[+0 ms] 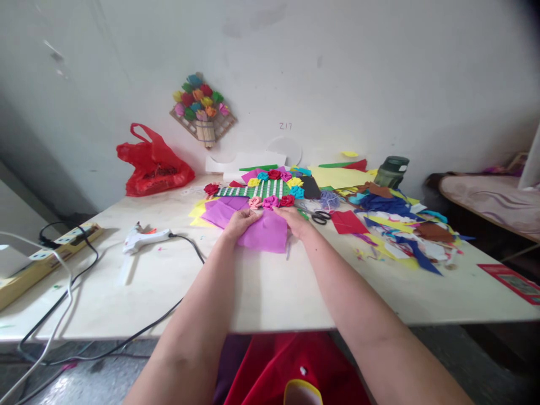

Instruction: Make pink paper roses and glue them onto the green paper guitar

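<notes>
Both hands are at a sheet of purple crepe paper (265, 233) near the middle of the table. My left hand (242, 221) pinches its upper left part between thumb and fingers. At the upper right, my right hand (295, 221) has its fingers closed on the same sheet. Just beyond them lies a guitar-shaped craft piece (236, 192), green with white strips and edged with paper roses in several colours. More purple paper (221, 211) and some yellow sheets lie to the left of my left hand. Black-handled scissors (321, 217) rest right of my right hand.
A white glue gun (145, 237) with a black cord lies at left, near a power strip (50, 259). Behind it sits a red plastic bag (156, 163). Coloured paper scraps (405, 225) heap at right, before a dark green bottle (392, 171). Purple yarn (330, 198) lies near the scissors.
</notes>
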Tool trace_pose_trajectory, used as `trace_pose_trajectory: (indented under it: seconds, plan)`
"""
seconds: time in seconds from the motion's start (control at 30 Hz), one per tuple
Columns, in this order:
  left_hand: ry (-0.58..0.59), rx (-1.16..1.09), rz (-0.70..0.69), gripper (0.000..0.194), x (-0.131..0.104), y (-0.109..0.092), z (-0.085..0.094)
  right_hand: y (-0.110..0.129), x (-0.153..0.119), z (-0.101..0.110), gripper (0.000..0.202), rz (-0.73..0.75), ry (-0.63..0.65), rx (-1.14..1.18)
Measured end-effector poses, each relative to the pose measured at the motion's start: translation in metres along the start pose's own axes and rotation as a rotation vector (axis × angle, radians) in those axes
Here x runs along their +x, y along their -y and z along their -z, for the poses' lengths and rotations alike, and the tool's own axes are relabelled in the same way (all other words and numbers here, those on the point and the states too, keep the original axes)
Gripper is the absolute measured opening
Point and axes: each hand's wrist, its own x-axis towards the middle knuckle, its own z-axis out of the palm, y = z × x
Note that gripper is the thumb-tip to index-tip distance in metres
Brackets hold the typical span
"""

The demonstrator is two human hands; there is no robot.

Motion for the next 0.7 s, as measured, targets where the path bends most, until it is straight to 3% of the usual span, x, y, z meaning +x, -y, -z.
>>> trace_pose_trajectory:
  seconds: [0.1,0.27,0.4,0.57,0.7]
  plan:
    - [-0.085,-0.067,0.001,0.046,0.002,0.0026,0.0009,0.0013,-0.0003,0.0008,0.039,-0.098,-0.014,0.175]
    - [-0.169,-0.119,-0.02,0.044,0.0046,0.0058,0.0027,0.0032,-0.0009,-0.0059,0.029,-0.133,-0.024,0.17]
    - [-0.067,-0.175,-0.021,0.042,0.0044,0.0085,0.0033,0.004,0.0,-0.0089,0.024,-0.13,-0.059,0.125]
    - [0.024,-0.25,0.049,0.043,0.0036,0.01,0.003,0.006,-0.0011,-0.0058,0.023,-0.136,-0.009,0.123]
    - [0.055,-0.165,0.082,0.043,-0.0005,0.0063,0.0021,0.0037,-0.0014,-0.004,0.026,-0.132,0.033,0.13]
